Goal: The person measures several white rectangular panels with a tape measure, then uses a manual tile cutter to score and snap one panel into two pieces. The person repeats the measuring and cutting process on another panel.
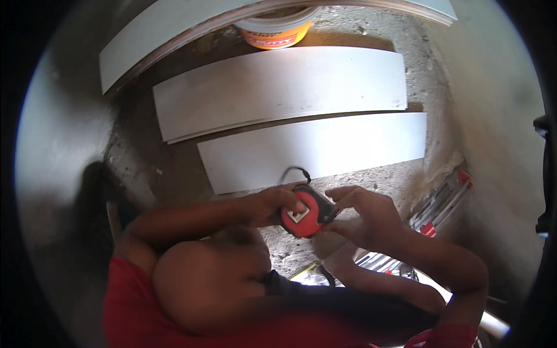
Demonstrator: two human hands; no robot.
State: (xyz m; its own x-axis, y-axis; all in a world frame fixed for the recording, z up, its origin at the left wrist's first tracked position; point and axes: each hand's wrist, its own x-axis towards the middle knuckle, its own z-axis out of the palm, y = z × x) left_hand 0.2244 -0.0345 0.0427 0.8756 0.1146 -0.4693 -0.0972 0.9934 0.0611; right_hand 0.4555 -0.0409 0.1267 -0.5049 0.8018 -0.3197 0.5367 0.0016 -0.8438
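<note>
A red and black tape measure (306,224) is held in front of my bent bare legs, with a dark wrist strap (298,170) looping off its top. My left hand (272,204) is closed round the tape measure's left side, the thumb lying on its red face by a pale square mark. From the right, my right hand (371,216) grips the case's black right end, fingers above and thumb below. Whether any blade is pulled out is too small to tell. Just beyond lies a white panel (325,145), flat on the rough floor.
Further white panels (278,87) lie beyond, stacked. Behind them stands a yellow and orange putty bucket (275,36), partly under a raised stack of boards (174,35). At right, metal rods with red parts (438,211) lie by the wall (493,116). My foot (335,246) is below my hands.
</note>
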